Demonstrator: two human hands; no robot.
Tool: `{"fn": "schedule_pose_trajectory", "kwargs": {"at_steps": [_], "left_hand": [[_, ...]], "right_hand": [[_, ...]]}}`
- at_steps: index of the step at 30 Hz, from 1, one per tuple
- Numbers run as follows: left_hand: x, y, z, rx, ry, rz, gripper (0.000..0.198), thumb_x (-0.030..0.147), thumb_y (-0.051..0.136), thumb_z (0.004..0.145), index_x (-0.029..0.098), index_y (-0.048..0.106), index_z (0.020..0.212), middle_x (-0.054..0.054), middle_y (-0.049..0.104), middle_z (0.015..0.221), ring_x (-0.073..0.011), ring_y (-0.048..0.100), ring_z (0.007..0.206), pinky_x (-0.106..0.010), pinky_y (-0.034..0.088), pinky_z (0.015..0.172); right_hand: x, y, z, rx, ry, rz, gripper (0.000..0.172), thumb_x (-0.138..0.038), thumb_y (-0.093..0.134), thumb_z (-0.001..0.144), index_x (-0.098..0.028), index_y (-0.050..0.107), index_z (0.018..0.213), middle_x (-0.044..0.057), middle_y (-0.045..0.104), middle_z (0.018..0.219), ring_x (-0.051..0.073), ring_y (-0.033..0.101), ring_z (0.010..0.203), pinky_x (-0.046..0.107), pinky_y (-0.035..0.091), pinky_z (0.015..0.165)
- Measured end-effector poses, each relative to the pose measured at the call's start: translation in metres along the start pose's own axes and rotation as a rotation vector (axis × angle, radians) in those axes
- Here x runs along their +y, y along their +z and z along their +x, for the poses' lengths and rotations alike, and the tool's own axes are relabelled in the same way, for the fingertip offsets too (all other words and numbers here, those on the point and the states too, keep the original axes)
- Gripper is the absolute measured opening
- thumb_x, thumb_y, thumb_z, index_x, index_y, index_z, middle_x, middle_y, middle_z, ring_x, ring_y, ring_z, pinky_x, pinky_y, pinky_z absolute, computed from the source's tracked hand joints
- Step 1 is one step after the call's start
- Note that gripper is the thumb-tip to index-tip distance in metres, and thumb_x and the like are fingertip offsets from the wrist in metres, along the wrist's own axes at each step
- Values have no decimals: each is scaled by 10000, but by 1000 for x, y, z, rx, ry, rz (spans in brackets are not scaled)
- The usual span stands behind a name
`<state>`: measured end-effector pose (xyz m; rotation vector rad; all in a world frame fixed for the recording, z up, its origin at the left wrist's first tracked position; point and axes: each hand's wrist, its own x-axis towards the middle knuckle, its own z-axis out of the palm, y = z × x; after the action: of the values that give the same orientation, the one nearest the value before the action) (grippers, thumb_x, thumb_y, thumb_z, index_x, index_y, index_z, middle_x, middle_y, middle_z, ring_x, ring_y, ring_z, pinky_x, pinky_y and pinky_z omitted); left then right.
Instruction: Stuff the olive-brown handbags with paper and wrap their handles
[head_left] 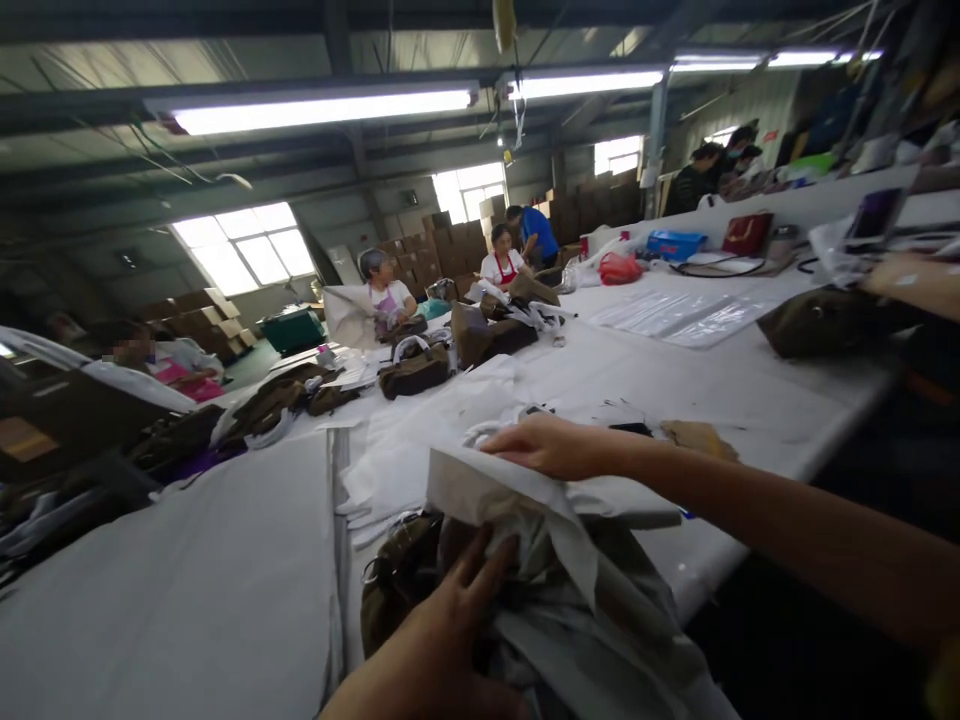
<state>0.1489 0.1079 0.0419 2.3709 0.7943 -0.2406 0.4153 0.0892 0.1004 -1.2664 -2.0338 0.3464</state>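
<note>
An olive-brown handbag with a metal ring lies at the near edge of the table, partly covered by a crumpled sheet of white paper. My left hand rests against the bag and paper with its fingers stretched out; part of its thumb side is in shadow. Above it, my right hand is closed on the upper part of the paper, with its fingertips partly hidden. A white-wrapped handle shows just behind those fingertips.
A stack of large white paper lies at left. Wrapped brown bags stand farther back, near seated people in aprons. Clear plastic sheets, a blue box and another brown bag by someone's arm are at right.
</note>
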Motion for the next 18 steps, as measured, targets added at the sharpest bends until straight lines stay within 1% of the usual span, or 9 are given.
{"fn": "schedule_pose_trajectory", "kwargs": {"at_steps": [2,4,5,7,9,12,13,15,18], "left_hand": [[-6,1,-1,29,-6,-17,1316,334,916,576,346,77,1589,-82,5,1679,-329,101,1530,-497,235,1215],[-4,2,-1,65,-19,1,1303,256,889,590,362,57,1587,-61,44,1680,-312,148,1527,-477,273,1208],[-2,2,-1,87,-41,30,1294,226,875,595,363,55,1588,-64,52,1679,-319,191,1518,-479,315,1192],[6,5,-2,156,-85,137,1274,175,856,603,362,72,1590,-85,72,1675,-345,262,1496,-498,374,1161],[17,7,-4,285,-51,288,1246,142,842,632,371,79,1590,-99,118,1670,-348,277,1491,-518,382,1157],[38,8,-4,426,197,467,1326,231,907,600,376,37,1590,-137,108,1668,-391,162,1513,-597,364,1149],[45,8,-2,428,294,495,1379,292,934,563,367,17,1591,-160,75,1667,-423,120,1510,-640,357,1133],[58,8,7,349,438,504,1457,417,953,506,323,-12,1594,-220,8,1655,-480,73,1493,-711,337,1096],[66,18,26,166,504,467,1468,547,924,498,255,-2,1598,-282,3,1637,-510,77,1478,-744,300,1086]], "right_hand": [[11,-15,-27,-9,73,-100,511,-499,526,976,-137,636,1320,120,642,1337,331,566,1273,471,450,1081],[23,-21,-69,-15,231,-225,662,-570,559,929,-177,513,1459,156,404,1564,368,335,1459,556,281,1187],[28,-20,-92,-83,341,-216,757,-597,565,912,-197,398,1533,157,257,1631,373,264,1490,568,248,1197],[31,-9,-135,-254,463,-75,866,-591,591,894,-246,217,1594,112,90,1673,347,156,1523,547,193,1218],[24,9,-168,-327,533,91,986,-517,682,846,-292,93,1604,66,27,1680,318,76,1534,514,131,1232],[9,39,-196,-319,588,261,1245,-325,837,673,-308,5,1599,59,-35,1680,331,0,1532,511,75,1227],[5,49,-200,-294,586,293,1282,-250,841,633,-303,0,1599,65,-55,1679,340,-19,1530,522,68,1223],[2,68,-203,-195,552,361,1234,-135,765,638,-283,12,1604,81,-34,1680,340,3,1533,533,89,1224],[-1,83,-195,5,498,556,1009,-77,628,728,-239,156,1605,118,263,1636,328,286,1488,491,314,1191]]}}
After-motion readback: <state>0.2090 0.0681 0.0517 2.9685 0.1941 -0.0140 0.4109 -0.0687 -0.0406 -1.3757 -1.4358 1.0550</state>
